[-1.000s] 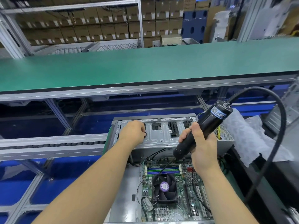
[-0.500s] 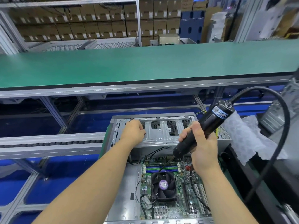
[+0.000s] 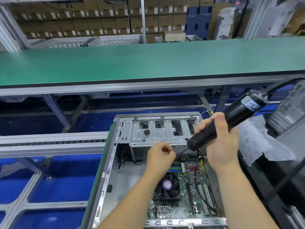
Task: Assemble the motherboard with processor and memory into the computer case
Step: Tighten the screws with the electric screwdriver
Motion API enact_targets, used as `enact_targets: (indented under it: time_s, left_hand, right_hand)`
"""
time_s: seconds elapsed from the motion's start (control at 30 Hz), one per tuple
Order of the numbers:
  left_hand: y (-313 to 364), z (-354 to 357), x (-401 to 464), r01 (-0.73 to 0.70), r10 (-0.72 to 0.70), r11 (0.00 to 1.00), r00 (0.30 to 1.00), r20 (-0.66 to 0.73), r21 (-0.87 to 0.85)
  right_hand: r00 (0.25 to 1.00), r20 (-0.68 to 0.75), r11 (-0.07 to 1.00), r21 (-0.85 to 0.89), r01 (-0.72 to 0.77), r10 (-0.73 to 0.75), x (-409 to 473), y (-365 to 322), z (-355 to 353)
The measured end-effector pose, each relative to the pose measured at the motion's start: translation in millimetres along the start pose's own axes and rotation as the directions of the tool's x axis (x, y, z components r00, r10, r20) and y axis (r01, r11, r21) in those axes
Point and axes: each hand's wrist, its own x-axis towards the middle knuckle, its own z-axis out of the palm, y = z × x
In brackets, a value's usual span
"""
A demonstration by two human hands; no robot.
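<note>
Behind, drive cage [image 3: 158, 133] holds screws [image 3: 146, 132].

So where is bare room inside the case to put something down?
The bare floor between the case left wall and the motherboard. It is crowded at the board's far edge, where the left hand and the screwdriver in the right hand meet.
</note>
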Motion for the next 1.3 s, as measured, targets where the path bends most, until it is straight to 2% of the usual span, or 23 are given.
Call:
enact_targets:
  time_s: [0.13, 0.3, 0.47, 0.77, 1.0, 1.3]
  left_hand:
    - [-2.7, 22.7, -3.3, 0.201, -0.190, 0.970, 0.977, 0.093, -0.135]
    - [4.5, 41.9, 4.4, 0.118, -0.115, 0.993, 0.991, 0.072, -0.028]
    - [-0.3, 62.0, 5.4, 0.155, -0.153, 0.987, 0.988, 0.035, -0.039]
    - [-16.0, 67.8, 0.8, 0.105, -0.114, 0.990, 0.989, 0.094, 0.089]
    - [-23.4, 64.5, -3.1, -0.012, -0.006, 0.982, 0.996, 0.091, 0.187]
    - [-24.1, 63.3, -2.2, -0.060, 0.036, 0.975, 0.992, 0.118, 0.214]
  right_hand:
    - [0.998, -0.055, 0.999, 0.015, 0.043, -0.042, 8.3, -17.9, -19.3]
    - [0.990, -0.134, 0.994, 0.092, 0.059, -0.046, 15.5, -31.4, -45.9]
    - [0.989, -0.146, 0.997, 0.066, 0.031, -0.021, 21.7, -35.8, -68.3]
    - [0.996, -0.089, 0.996, 0.085, 0.031, -0.024, 23.4, -30.2, -72.8]
    - [0.995, -0.080, 0.996, 0.055, 0.064, -0.059, 24.3, -33.2, -67.1]
    - [0.994, -0.094, 0.996, 0.062, 0.061, -0.055, 22.3, -27.6, -65.0]
